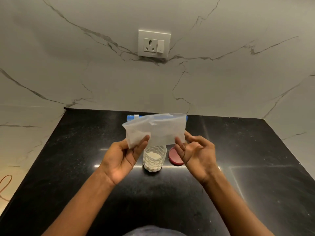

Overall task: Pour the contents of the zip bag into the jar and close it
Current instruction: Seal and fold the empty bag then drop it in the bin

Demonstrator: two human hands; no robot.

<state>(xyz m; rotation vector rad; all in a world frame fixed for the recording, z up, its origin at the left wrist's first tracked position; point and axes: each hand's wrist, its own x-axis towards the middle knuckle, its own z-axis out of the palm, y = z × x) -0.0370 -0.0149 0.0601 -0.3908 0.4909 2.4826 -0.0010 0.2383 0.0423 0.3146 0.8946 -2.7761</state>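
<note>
While you are holding the zip bag (154, 129) up above the black worktop (68, 167), your left hand (121, 157) is pinching its lower left corner between thumb and fingers, where a little white powder is gathering inside the plastic. Your right hand (196, 154) is gripping the bag's lower right edge more lightly, with the fingertips (178, 142) touching the plastic and the remaining fingers curling loosely toward the palm. You are keeping the bag turned so that its blue zip strip (131, 118) is lying along the far side, toward the back edge of the worktop, and the bag is looking nearly empty and crumpled. Directly beneath the bag, between your two hands, the clear patterned jar (154, 159) is standing upright on the worktop near its middle, without its lid, and it is holding white powder up to roughly two thirds of its height. Just beside the jar on its right, the red lid (175, 159) is lying flat on the worktop, partly hidden behind your right fingers. On the marble wall (85, 74) behind the back edge, a white socket and switch plate (154, 43) is sitting above the scene.
</note>
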